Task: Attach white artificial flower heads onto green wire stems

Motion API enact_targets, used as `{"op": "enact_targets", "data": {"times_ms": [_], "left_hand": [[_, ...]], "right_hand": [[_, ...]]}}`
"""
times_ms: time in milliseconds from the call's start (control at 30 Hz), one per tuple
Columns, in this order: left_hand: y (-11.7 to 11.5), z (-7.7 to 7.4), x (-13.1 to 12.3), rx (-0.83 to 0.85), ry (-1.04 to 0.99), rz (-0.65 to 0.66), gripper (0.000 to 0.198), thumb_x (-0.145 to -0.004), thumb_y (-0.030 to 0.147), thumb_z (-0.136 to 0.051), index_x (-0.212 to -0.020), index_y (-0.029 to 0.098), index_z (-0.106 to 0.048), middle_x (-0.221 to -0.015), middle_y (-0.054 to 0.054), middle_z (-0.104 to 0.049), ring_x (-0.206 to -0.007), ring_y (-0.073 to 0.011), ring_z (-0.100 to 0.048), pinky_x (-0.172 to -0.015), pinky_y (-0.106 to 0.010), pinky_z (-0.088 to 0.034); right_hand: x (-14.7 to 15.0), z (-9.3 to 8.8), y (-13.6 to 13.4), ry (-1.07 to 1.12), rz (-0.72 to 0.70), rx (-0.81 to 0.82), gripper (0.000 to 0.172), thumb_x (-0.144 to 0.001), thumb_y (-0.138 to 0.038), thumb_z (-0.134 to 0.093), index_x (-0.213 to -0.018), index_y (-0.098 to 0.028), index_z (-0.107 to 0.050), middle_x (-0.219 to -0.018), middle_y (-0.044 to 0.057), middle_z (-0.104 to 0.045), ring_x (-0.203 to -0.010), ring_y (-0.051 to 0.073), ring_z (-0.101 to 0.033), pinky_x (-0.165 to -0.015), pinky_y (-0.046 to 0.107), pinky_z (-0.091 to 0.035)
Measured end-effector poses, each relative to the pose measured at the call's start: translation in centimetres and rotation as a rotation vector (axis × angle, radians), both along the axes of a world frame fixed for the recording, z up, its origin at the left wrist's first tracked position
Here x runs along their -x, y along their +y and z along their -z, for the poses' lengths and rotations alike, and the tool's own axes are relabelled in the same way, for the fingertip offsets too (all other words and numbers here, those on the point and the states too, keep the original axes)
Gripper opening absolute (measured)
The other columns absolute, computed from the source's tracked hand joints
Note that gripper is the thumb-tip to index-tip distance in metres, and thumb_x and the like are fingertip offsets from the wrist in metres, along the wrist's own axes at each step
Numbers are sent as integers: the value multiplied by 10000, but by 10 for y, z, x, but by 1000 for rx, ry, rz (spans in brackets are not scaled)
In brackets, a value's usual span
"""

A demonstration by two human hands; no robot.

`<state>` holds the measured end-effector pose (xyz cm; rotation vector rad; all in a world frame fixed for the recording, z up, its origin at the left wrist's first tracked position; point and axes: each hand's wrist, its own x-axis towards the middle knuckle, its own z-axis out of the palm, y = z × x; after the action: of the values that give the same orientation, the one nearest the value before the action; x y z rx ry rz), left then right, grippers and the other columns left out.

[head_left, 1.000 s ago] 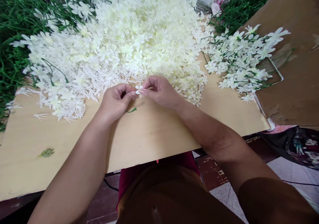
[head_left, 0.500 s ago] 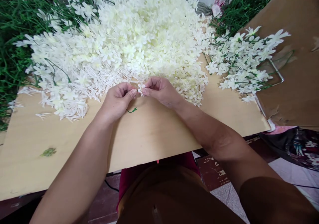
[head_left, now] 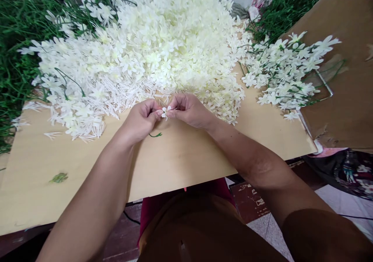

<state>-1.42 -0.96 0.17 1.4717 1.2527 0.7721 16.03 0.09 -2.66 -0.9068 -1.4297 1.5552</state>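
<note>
My left hand (head_left: 140, 120) and my right hand (head_left: 189, 109) meet above the pale wooden board (head_left: 180, 157), both pinching one small white artificial flower (head_left: 165, 110) between thumb and fingertips. A thin green stem (head_left: 155, 135) curls out below my left hand. Just beyond my hands lies a big heap of loose white flower heads (head_left: 163, 44).
White flowers fixed on green stems (head_left: 288, 67) lie at the right, partly on a brown cardboard sheet (head_left: 344, 83). Green stem bundles fill the far left (head_left: 14, 60) and the back right (head_left: 285, 5). A green scrap (head_left: 58, 177) lies on the board's near left.
Both hands stay together on the flower and have shifted slightly nearer me; the flower between the fingertips has turned a little.
</note>
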Motion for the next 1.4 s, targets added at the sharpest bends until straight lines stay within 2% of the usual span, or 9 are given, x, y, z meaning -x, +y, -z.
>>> {"op": "enact_targets", "data": {"times_ms": [267, 433, 667, 800, 933, 1200, 1400], "left_hand": [[1, 1, -1, 37, 23, -18, 167, -704, 75, -565, -605, 192, -498, -494, 53, -461, -441, -71, -340, -405, -194, -254], [1, -2, -1, 11, 9, -17, 131, -714, 115, -614, -635, 194, -546, -540, 37, -507, -463, -83, -373, -416, -206, -292], [4, -1, 4, -42, 50, 45, 209, -799, 300, -667, -638, 201, -577, -532, 30, -458, -477, -101, -369, -437, -228, -314], [5, -3, 5, -66, 91, 114, 302, -839, 421, -644, -641, 195, -618, -517, 22, -434, -482, -107, -356, -438, -229, -282], [4, 0, 5, -51, 35, 112, 359, -844, 497, -631, -646, 202, -581, -501, 33, -381, -464, -105, -313, -433, -235, -245], [3, 8, 0, -106, -16, 93, 411, -813, 536, -644, -602, 220, -490, -532, 21, -400, -524, -128, -357, -468, -248, -293], [2, 10, -1, -137, -62, 108, 353, -836, 485, -630, -631, 218, -524, -532, 22, -421, -521, -127, -384, -459, -239, -294]], "right_hand": [[5, 0, -1, -67, 58, -25, 426, -619, -375, -902, -662, -172, -529, -677, -33, -559, -649, 87, -482, -628, 249, -385], [1, -2, 1, 36, 8, 48, 435, -577, -386, -925, -693, -161, -572, -678, -36, -577, -656, 81, -508, -626, 228, -403], [-7, -8, 1, 201, -75, 156, 416, -551, -377, -947, -711, -177, -618, -678, -40, -662, -719, 94, -619, -723, 214, -510], [-5, -7, 0, 238, -74, 164, 348, -590, -338, -927, -728, -168, -657, -659, -34, -684, -693, 84, -622, -722, 211, -518], [-2, -8, 0, 234, -34, 205, 327, -554, -280, -934, -681, -165, -656, -623, -43, -680, -671, 83, -637, -678, 196, -516], [-5, -7, 5, 191, -55, 223, 344, -512, -234, -947, -663, -157, -648, -629, -30, -689, -685, 94, -658, -682, 198, -522], [-8, -7, 4, 207, -75, 257, 333, -512, -250, -950, -665, -154, -670, -666, -14, -706, -677, 103, -661, -699, 229, -541]]}}
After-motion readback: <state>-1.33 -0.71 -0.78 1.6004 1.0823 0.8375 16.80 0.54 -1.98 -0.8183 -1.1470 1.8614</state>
